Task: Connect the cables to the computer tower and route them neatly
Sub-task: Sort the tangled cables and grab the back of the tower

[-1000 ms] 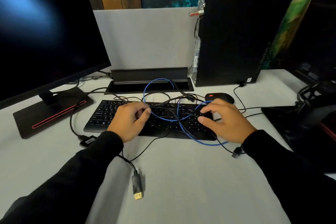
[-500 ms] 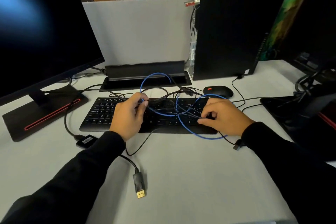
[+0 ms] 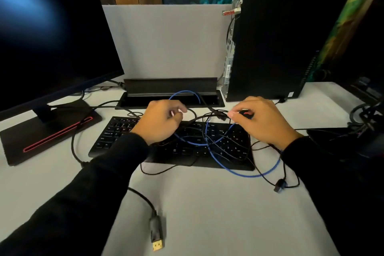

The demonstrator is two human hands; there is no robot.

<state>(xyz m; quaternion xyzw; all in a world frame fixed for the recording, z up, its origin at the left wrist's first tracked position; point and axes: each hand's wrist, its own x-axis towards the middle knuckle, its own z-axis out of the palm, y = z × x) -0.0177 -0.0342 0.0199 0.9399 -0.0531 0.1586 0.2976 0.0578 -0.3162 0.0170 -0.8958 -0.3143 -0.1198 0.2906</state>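
A black computer tower [image 3: 274, 43] stands at the back right of the desk, its port side facing left. A tangle of thin black cables [image 3: 226, 147] and a looped blue cable [image 3: 245, 174] lies over the black keyboard [image 3: 116, 137]. My left hand [image 3: 162, 120] hovers over the keyboard's far edge with fingers curled round a black cable. My right hand [image 3: 261, 120] pinches a black cable near a plug above the keyboard's right end. A grey plug with a gold tip [image 3: 156, 233] lies loose near the front.
A large dark monitor [image 3: 49, 33] on a black stand with a red stripe [image 3: 47, 133] fills the left. A black cable tray [image 3: 170, 94] sits behind the keyboard before a grey partition [image 3: 166, 41]. A small black plug [image 3: 279, 185] lies right of the keyboard. Dark equipment crowds the right edge.
Both hands have lifted and moved toward the keyboard's far edge, drawing black cables up with them. The right hand now covers the black mouse.
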